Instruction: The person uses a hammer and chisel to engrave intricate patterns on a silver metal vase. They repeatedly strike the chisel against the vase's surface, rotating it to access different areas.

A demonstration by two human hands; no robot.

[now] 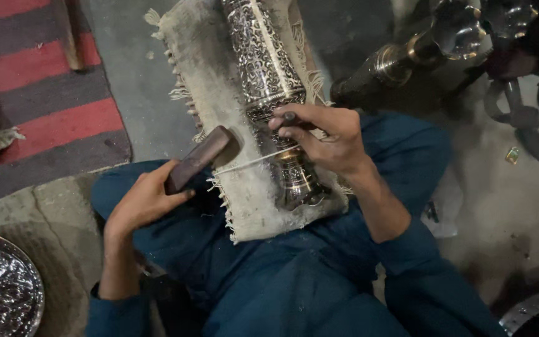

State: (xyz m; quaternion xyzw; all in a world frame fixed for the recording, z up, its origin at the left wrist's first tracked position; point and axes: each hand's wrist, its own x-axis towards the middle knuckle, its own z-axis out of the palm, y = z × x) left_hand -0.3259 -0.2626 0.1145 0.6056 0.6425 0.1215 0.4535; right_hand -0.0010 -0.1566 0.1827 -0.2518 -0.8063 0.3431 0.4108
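A tall engraved silver-coloured metal vessel [263, 56] lies lengthwise on a dirty white fringed cloth [213, 81] spread over my lap. My right hand [322, 137] rests on the vessel's narrow neck and pinches a small dark punch against the metal. My left hand [148, 196] grips a dark wooden mallet [202, 156], its head raised just left of the vessel. A white cord [244, 163] runs across the cloth to the vessel's neck.
A red and dark striped rug [38, 93] lies at the left. An embossed round metal tray [1, 287] sits at the bottom left. Dark metal vessels and fittings [407, 56] crowd the upper right on a dusty grey floor [506, 206].
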